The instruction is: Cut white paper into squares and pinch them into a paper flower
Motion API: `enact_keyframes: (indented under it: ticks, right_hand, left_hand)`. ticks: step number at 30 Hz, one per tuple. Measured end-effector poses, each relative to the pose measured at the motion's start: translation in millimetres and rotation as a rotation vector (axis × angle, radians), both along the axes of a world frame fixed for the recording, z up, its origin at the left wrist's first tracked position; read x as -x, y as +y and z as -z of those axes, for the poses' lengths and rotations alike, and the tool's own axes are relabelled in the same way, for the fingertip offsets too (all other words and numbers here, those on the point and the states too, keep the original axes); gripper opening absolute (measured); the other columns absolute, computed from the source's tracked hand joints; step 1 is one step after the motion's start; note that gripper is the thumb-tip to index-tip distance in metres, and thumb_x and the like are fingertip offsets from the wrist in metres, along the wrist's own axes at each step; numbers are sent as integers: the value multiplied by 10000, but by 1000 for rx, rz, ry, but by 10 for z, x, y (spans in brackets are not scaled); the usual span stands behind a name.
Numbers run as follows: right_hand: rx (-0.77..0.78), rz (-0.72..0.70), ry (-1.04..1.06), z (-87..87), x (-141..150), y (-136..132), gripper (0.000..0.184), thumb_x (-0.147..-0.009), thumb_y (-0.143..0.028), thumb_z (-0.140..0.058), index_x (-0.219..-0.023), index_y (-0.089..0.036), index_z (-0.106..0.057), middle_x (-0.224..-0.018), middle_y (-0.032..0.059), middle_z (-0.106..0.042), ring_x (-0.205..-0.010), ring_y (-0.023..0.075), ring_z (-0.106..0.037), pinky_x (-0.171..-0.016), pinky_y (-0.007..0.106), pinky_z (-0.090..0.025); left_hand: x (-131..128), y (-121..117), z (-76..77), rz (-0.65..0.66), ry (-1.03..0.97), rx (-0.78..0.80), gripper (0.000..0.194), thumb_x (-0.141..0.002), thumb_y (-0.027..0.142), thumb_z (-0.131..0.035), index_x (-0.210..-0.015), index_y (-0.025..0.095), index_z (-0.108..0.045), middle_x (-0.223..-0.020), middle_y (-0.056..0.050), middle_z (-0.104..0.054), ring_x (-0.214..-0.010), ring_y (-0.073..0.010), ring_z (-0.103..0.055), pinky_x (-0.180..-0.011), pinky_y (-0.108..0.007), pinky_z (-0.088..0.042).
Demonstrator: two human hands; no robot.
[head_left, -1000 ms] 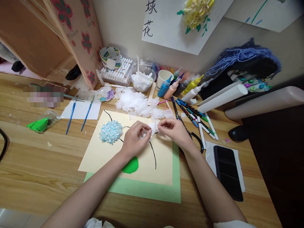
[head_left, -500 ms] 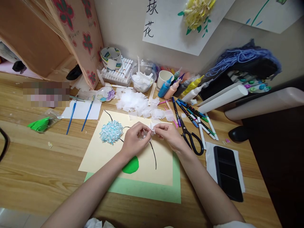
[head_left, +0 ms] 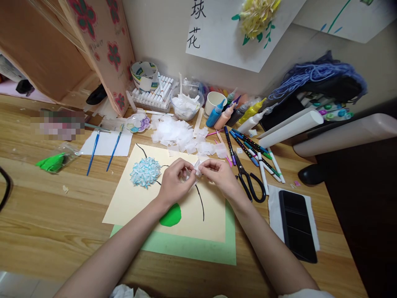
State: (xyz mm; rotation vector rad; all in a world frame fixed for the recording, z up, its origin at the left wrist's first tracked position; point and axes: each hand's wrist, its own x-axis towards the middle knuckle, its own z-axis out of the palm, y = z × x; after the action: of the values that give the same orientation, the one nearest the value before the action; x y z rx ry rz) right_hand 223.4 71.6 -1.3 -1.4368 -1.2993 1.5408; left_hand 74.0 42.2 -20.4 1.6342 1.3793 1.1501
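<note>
Between my fingertips is a small piece of white tissue paper (head_left: 197, 167), partly hidden by the fingers. My left hand (head_left: 176, 180) pinches it from the left and my right hand (head_left: 218, 174) pinches it from the right. Both hands are over a cream sheet of paper (head_left: 130, 211) that lies on a light green sheet (head_left: 192, 250). On the cream sheet are a round blue-and-white paper flower (head_left: 145, 172), drawn black lines and a green flat shape (head_left: 171, 216), partly behind my left wrist. Beyond my hands spreads a pile of white tissue squares (head_left: 176, 134).
Black scissors (head_left: 248, 178) and scattered markers (head_left: 248, 142) lie to the right, near a black palette (head_left: 297, 225). Paint bottles (head_left: 215, 114), a paper cup (head_left: 215, 101) and a clear bowl (head_left: 186, 103) stand at the back. Two paintbrushes (head_left: 94, 151) rest on white paper at left.
The tissue piece has turned slightly between my fingertips, and my right fingers have shifted a little. The things on the table look the same.
</note>
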Motion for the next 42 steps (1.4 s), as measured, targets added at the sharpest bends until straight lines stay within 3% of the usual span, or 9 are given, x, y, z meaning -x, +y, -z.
enact_keyframes:
  ticks: [5,10,17,29,38,42]
  right_hand:
    - [-124,-26,-48,12,-22,-14,181,-699,-335,-651,-722,-157,-621,-669,3,-602,-580,113,-518,-534,234,-408]
    - [-234,-117,-174,-55,-68,-42,172,-706,-297,-667,-820,-172,-639,-726,9,-606,-564,106,-498,-499,225,-388]
    - [-393,-146,-312,-65,-39,-64,54,-742,-226,-623,-722,-178,-636,-711,15,-604,-633,129,-523,-557,247,-404]
    - [-350,-34,-317,-56,-111,0,74,-710,-237,-601,-713,-164,-613,-660,2,-572,-580,114,-482,-530,238,-371]
    - [-244,263,-297,-38,-263,148,112,-651,-271,-585,-672,-161,-593,-668,14,-589,-601,126,-501,-571,251,-409]
    - [-216,203,-289,5,-250,144,134,-659,-292,-603,-687,-160,-602,-677,17,-599,-600,126,-513,-564,253,-413]
  left_hand:
    - [3,4,1,-15,4,9,45,-776,178,-545,-737,192,-528,-692,14,-508,-592,-109,-467,-569,-236,-380]
    - [3,1,-1,-31,2,19,45,-773,172,-548,-738,192,-528,-685,18,-500,-590,-108,-461,-568,-235,-380]
    - [-4,-1,-16,-20,-15,19,76,-782,188,-563,-715,187,-529,-698,13,-528,-578,-99,-454,-562,-233,-380]
    - [-1,3,-26,-52,16,30,86,-733,150,-545,-686,188,-484,-642,38,-480,-563,-96,-443,-539,-224,-355]
    - [-3,23,-5,-142,-42,128,52,-733,160,-540,-692,181,-516,-597,47,-461,-535,-88,-428,-522,-211,-347]
    - [1,30,23,-164,-60,150,39,-756,190,-548,-724,180,-530,-593,51,-463,-526,-83,-423,-511,-205,-342]
